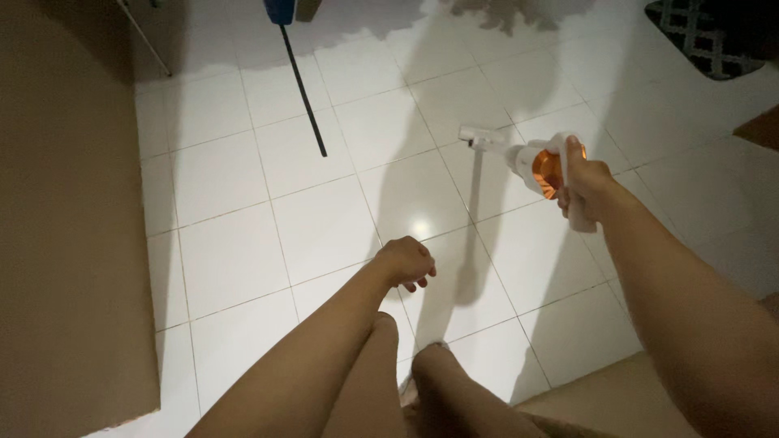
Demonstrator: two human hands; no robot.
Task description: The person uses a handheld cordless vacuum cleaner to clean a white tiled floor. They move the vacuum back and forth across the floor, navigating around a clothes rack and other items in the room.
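Note:
My right hand (586, 186) grips the handle of a white handheld vacuum cleaner (531, 162) with an orange dust cup, held out over the white tiled floor (243, 203); its nozzle points up and to the left. My left hand (406, 261) hangs lower in the middle with its fingers loosely curled and nothing in it. Both of my bare legs show below it.
A thin dark pole (304, 93) with a blue top lies across the tiles at the upper left. A brown wall or panel (65, 243) fills the left side. A patterned dark mat (706, 36) sits at the top right corner.

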